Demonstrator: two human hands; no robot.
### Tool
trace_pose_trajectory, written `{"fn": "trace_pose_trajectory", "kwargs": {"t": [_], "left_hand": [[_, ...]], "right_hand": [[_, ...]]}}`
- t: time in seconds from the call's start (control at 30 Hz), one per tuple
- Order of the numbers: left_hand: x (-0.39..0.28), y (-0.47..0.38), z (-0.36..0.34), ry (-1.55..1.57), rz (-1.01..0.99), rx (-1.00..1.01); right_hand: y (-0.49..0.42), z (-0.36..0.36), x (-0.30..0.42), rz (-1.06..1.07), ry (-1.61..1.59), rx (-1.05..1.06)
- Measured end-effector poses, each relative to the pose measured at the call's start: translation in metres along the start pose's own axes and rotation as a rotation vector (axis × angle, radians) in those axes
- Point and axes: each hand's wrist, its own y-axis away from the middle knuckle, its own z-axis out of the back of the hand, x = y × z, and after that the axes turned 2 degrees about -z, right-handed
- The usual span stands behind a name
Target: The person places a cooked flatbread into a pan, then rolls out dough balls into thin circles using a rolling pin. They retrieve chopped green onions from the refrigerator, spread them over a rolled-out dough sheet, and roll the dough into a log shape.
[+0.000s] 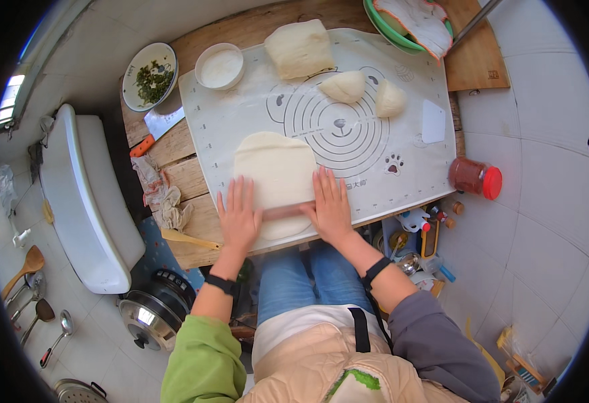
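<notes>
A flat sheet of dough (pixel 274 166) lies at the front of a white silicone kneading mat (pixel 234 111). Across its near part runs a brown rolling pin (pixel 288 211). My left hand (pixel 239 214) holds down the pin's left end under the palm, fingers stretched forward beside the dough. On the other end presses my right hand (pixel 331 204), its fingers also extended, by the sheet's right edge. Both palms hide the pin's ends. Farther back on the mat rest a thick dough slab (pixel 299 49) and two smaller dough pieces (pixel 344 86) (pixel 390 98).
At back left stand a bowl of chopped greens (pixel 154 83), a bowl of white powder (pixel 221 67) and an orange-handled cleaver (pixel 161 126). A white scraper (pixel 433 122) lies right, near a red-lidded jar (pixel 476 178). A green basin (pixel 400 35) holds a cloth. Left is a white sink (pixel 85 201).
</notes>
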Motion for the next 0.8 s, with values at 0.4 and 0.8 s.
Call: {"fn": "trace_pose_trajectory", "kwargs": {"t": [0.4, 0.8], "left_hand": [[0.006, -0.002, -0.010, 0.131, 0.084, -0.062], [0.001, -0.104, 0.027, 0.127, -0.180, -0.094]], "right_hand": [[-0.016, -0.001, -0.004, 0.209, 0.130, -0.016], [0.039, -0.005, 0.000, 0.402, -0.122, 0.023]]}}
